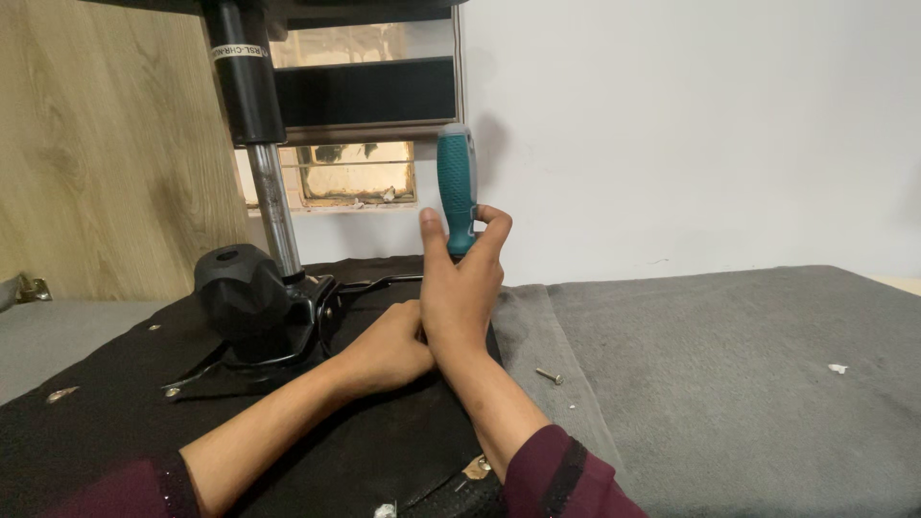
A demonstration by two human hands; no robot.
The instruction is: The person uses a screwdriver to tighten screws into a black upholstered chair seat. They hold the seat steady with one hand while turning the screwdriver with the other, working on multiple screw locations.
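My right hand (460, 288) holds a screwdriver with a teal and grey handle (457, 187) upright, fingers pinching the lower end of the handle; its shaft is hidden behind my hand. My left hand (389, 347) rests just left of it on the black underside of an upturned chair seat (115, 422), fingers curled and tucked behind my right wrist. Next to my left hand sits the black metal seat mechanism (278, 321) with a round black knob (230, 278). The chair's gas cylinder (261, 153) rises from it.
A loose screw (549, 375) lies on the grey cloth surface (729, 384) right of the seat. A small white scrap (838, 368) lies far right. A wooden panel (106, 144) stands at left, a white wall and window behind.
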